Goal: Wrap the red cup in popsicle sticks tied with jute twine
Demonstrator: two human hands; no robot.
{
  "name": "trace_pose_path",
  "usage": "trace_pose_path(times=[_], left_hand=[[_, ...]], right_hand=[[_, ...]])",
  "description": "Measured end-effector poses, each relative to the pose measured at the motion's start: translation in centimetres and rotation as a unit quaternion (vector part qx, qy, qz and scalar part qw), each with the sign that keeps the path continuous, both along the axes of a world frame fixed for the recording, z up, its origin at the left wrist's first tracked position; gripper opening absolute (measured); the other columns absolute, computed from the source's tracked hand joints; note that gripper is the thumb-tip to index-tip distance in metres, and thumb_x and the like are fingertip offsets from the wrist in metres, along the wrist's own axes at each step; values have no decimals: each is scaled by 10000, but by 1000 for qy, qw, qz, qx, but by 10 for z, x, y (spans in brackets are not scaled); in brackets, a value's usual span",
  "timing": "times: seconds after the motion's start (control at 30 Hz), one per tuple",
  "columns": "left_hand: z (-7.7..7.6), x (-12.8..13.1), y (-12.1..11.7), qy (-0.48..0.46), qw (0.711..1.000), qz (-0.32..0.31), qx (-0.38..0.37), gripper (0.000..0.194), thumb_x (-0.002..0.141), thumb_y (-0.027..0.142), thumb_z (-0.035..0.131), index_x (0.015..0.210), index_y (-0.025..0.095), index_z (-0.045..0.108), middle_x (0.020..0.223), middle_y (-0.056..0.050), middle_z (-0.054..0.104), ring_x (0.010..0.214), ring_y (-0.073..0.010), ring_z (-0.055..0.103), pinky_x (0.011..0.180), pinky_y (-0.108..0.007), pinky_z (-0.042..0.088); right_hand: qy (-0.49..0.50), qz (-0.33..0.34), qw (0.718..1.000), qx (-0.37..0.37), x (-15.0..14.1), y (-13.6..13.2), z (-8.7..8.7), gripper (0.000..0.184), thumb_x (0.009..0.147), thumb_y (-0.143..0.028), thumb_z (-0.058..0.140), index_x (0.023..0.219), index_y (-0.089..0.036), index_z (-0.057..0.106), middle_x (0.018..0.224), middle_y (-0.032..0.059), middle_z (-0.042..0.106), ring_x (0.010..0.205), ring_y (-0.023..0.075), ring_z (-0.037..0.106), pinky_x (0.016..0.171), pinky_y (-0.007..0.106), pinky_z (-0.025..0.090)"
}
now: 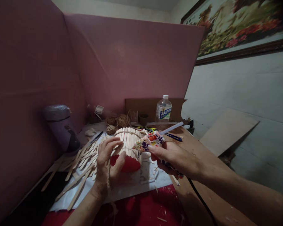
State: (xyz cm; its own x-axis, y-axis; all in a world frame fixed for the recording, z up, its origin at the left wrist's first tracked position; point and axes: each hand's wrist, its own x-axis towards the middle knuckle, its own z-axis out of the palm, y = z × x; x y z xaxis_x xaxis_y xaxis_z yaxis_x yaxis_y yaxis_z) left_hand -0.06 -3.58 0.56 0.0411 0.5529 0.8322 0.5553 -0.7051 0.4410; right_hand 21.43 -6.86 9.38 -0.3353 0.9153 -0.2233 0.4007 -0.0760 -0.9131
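A cylinder covered in craft sticks (128,142) lies on its side, its red end toward me. Twine wraps around the far part of its stick wall. My left hand (109,157) grips the cylinder's left side, with the thumb near the red end and the fingers over the sticks. A length of twine (108,179) hangs down across that hand. In my right hand (167,157) is a flower-patterned hot glue gun (148,141), its tip close to the sticks. A translucent glue stick (172,128) protrudes from its back.
Loose craft sticks (81,166) pile at left beside a purple tumbler (62,128). Twine balls (122,121), a clear bottle (163,110) and a blue utility knife (173,137) lie or stand behind. The gun's black cord (200,197) runs toward me.
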Motion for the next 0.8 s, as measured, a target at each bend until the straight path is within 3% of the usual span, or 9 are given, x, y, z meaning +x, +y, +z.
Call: trace_pose_path(times=[0.8], left_hand=[[0, -1, 0, -15, 1000, 8, -9, 166, 859, 206, 532, 1010, 210, 603, 1127, -89, 597, 1101, -263, 548, 959, -466, 421]], right_hand=[[5, 11, 1000, -13, 3, 2, -12, 388, 927, -514, 428, 720, -187, 455, 473, -61, 436, 332, 51, 332, 327, 181, 258]])
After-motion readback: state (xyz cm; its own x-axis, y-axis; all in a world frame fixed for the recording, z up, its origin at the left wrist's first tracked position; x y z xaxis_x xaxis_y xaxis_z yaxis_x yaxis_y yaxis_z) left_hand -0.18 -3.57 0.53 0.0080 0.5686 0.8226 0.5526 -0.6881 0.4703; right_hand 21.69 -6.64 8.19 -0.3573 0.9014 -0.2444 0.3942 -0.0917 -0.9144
